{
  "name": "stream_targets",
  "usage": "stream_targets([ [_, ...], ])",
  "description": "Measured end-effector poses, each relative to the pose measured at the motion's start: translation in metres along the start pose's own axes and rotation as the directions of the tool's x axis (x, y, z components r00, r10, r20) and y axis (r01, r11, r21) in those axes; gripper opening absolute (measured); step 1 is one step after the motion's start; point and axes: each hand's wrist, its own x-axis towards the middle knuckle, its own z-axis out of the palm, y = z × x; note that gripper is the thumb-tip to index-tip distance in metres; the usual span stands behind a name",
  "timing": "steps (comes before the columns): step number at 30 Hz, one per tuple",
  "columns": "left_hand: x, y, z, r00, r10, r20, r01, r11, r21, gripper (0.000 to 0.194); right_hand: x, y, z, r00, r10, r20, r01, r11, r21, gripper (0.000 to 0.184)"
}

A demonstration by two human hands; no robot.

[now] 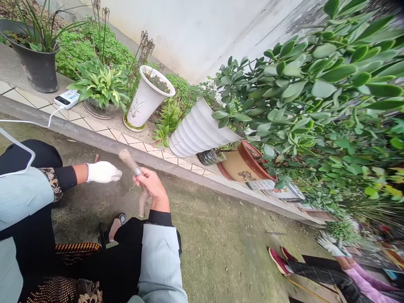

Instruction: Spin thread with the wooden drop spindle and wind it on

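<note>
The right hand [153,185] is bare and raised on the near side of the tiled ledge [126,139], its thumb and fingers closed on a pale rod-like piece [128,161] with a grey band near the grip. The rod-like piece is tilted, its blurred far end pointing towards the ledge; a second pale length [142,203] hangs below the same hand, and whether the two are joined cannot be told.

The left hand [104,172], in a white glove, is also on the near side of the ledge, apart from the rod-like piece. Its fingers are drawn together, but whether they grip anything cannot be told.

Handling looks under way rather than finished: one hand is gloved and the other is not, and the rod-like piece is held up, not set down. How much work remains cannot be told.

On the ledge sits a white power bank [67,99]. Further right, near the ledge, another person's gloved hands [331,246] are beside a leafy plant [342,230].
</note>
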Motion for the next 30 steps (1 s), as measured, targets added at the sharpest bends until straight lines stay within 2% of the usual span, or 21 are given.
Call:
stream_targets([
  [1,0.000,0.001,0.000,1.000,-0.004,0.011,0.004,1.000,0.004,0.023,0.000,0.000,-0.004,0.990,-0.030,-0.139,0.033,0.999,0.019,0.024],
  [3,0.000,0.003,0.000,0.999,0.007,0.032,-0.008,0.999,0.032,0.025,0.004,0.007,-0.009,0.957,-0.030,-0.288,0.032,0.999,0.004,0.021],
  [6,-0.001,0.005,0.003,0.997,0.059,0.042,-0.062,0.995,0.080,0.018,0.012,0.021,-0.010,0.942,0.035,-0.334,-0.067,0.994,-0.084,0.023],
  [8,-0.003,0.007,0.006,0.995,0.096,0.033,-0.099,0.991,0.086,0.014,0.015,0.026,-0.009,0.932,0.081,-0.352,-0.177,0.952,-0.248,0.025],
  [10,-0.004,0.009,0.007,0.992,0.122,0.039,-0.125,0.987,0.098,0.013,0.018,0.027,-0.005,0.921,0.101,-0.377,-0.296,0.811,-0.505,0.024],
  [12,-0.005,0.011,0.007,0.989,0.130,0.067,-0.138,0.982,0.132,0.014,0.019,0.026,0.000,0.915,0.136,-0.381,-0.385,0.580,-0.718,0.023],
  [14,-0.005,0.012,0.006,0.987,0.132,0.091,-0.147,0.974,0.174,0.013,0.022,0.027,0.007,0.920,0.235,-0.313,-0.383,0.380,-0.842,0.022],
  [15,-0.005,0.012,0.006,0.985,0.139,0.098,-0.156,0.969,0.191,0.012,0.023,0.028,0.011,0.919,0.307,-0.246,-0.344,0.325,-0.881,0.021],
  [16,-0.005,0.012,0.006,0.984,0.150,0.098,-0.168,0.964,0.205,0.011,0.024,0.030,0.015,0.908,0.390,-0.155,-0.288,0.311,-0.906,0.020],
  [17,-0.005,0.011,0.006,0.982,0.166,0.091,-0.182,0.960,0.213,0.009,0.026,0.032,0.018,0.881,0.470,-0.048,-0.232,0.342,-0.911,0.019],
  [19,-0.005,0.009,0.006,0.979,0.196,0.049,-0.202,0.959,0.200,0.007,0.026,0.036,0.023,0.791,0.585,0.181,-0.174,0.498,-0.850,0.018],
  [21,-0.004,0.006,0.005,0.979,0.202,-0.016,-0.197,0.969,0.151,0.009,0.023,0.034,0.023,0.705,0.580,0.409,-0.169,0.697,-0.697,0.020],
  [22,-0.003,0.004,0.005,0.981,0.190,-0.041,-0.184,0.975,0.121,0.010,0.020,0.030,0.022,0.688,0.527,0.499,-0.170,0.786,-0.595,0.024],
  [23,-0.002,0.003,0.005,0.985,0.165,-0.050,-0.160,0.983,0.090,0.011,0.016,0.025,0.019,0.704,0.448,0.552,-0.168,0.859,-0.483,0.028],
  [24,-0.001,0.001,0.004,0.990,0.129,-0.051,-0.126,0.990,0.065,0.013,0.012,0.020,0.015,0.746,0.349,0.567,-0.159,0.920,-0.358,0.033],
  [25,0.000,0.000,0.004,0.994,0.094,-0.047,-0.092,0.995,0.046,0.015,0.008,0.014,0.010,0.820,0.263,0.509,-0.157,0.957,-0.242,0.037],
  [26,0.001,-0.001,0.003,0.997,0.060,-0.044,-0.059,0.998,0.030,0.017,0.004,0.008,0.006,0.917,0.154,0.368,-0.117,0.986,-0.123,0.037],
  [27,0.001,-0.002,0.002,0.999,0.030,-0.044,-0.029,0.999,0.018,0.021,0.001,0.004,0.001,0.978,0.054,0.203,-0.051,0.999,-0.018,0.032],
  [28,0.002,-0.002,0.002,0.999,0.009,-0.047,-0.008,1.000,0.008,0.024,-0.001,0.002,-0.003,0.999,-0.012,0.051,0.010,0.999,0.043,0.028],
  [30,0.002,-0.003,0.001,0.999,0.007,-0.042,-0.007,1.000,0.004,0.026,0.000,0.004,-0.008,0.978,-0.069,-0.198,0.085,0.994,0.070,0.026],
])
